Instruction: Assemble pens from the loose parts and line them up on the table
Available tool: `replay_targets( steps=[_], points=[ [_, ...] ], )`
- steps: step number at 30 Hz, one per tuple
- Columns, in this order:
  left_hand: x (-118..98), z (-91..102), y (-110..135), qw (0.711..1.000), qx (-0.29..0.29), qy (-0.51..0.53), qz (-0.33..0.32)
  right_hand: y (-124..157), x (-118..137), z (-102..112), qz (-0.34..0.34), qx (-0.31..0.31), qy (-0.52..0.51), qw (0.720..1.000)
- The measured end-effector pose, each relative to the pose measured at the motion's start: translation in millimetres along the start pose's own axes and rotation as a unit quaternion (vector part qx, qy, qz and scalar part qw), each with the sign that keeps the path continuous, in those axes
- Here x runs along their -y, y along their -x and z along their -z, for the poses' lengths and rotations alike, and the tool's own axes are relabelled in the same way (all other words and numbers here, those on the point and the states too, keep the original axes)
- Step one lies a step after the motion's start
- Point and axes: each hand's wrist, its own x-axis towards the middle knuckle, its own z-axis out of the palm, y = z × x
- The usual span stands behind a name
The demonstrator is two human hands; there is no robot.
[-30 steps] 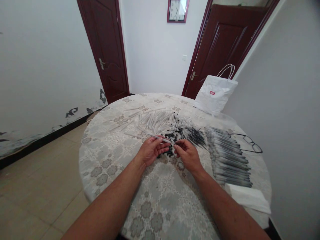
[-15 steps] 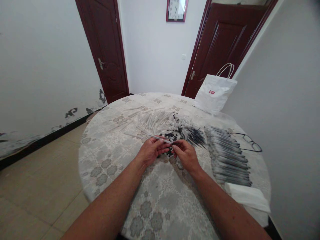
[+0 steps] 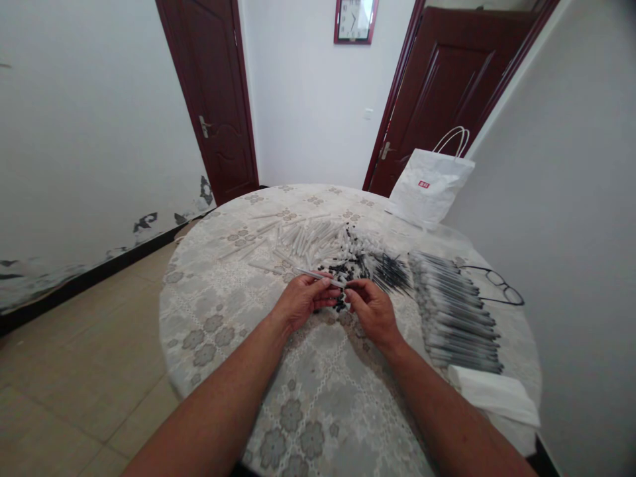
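Note:
My left hand point(image 3: 301, 301) grips a clear pen barrel point(image 3: 318, 274) that points up and left over a round table point(image 3: 238, 318). My right hand point(image 3: 373, 308) pinches at the barrel's right end, its fingertips closed on a small dark part too tiny to name. Both hands meet just in front of a heap of small black caps point(image 3: 342, 270). Behind lie loose clear barrels point(image 3: 308, 237) and a bunch of thin black refills point(image 3: 392, 271).
A long row of assembled pens point(image 3: 454, 311) lies on the right, with glasses point(image 3: 497, 281) beyond it and a folded white cloth point(image 3: 494, 394) at the near right edge. A white paper bag point(image 3: 430, 189) stands at the table's back. Two dark doors and a wall clock are behind.
My hands have stayed together on the barrel with only slight finger movement. The view has shifted a little.

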Motion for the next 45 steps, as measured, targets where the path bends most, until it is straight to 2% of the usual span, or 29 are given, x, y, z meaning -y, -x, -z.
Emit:
replay_targets(
  steps=[6,11,16,19,28,32,37,45],
  points=[
    [0.3,-0.2,-0.4,1.000,-0.002,-0.003,0.002,1.1,0.7,1.2,0.005,0.008,0.040,0.999],
    [0.5,-2.4,-0.2,1.000,-0.010,-0.003,0.010,2.6,-0.4,2.6,0.064,0.000,0.111,0.992],
    [-0.5,-4.0,0.4,1.000,-0.011,0.000,0.016,3.1,4.0,2.1,0.165,-0.015,0.143,0.976],
    [-0.9,-4.1,0.6,1.000,-0.010,0.001,0.016,3.2,6.4,2.7,0.190,-0.020,0.153,0.970],
    [2.3,-2.5,0.2,1.000,-0.001,-0.008,0.018,3.1,2.6,6.2,0.117,0.011,0.202,0.972],
    [1.9,-2.7,0.4,1.000,-0.007,-0.006,0.014,4.9,5.8,6.1,0.092,0.011,0.180,0.979],
    [0.8,-0.8,-1.1,1.000,-0.019,0.003,0.001,6.6,8.3,4.6,0.094,0.002,0.131,0.987],
    [1.4,-3.0,1.1,1.000,0.001,-0.014,0.016,3.8,4.9,4.7,0.100,0.029,0.196,0.975]
  ],
)
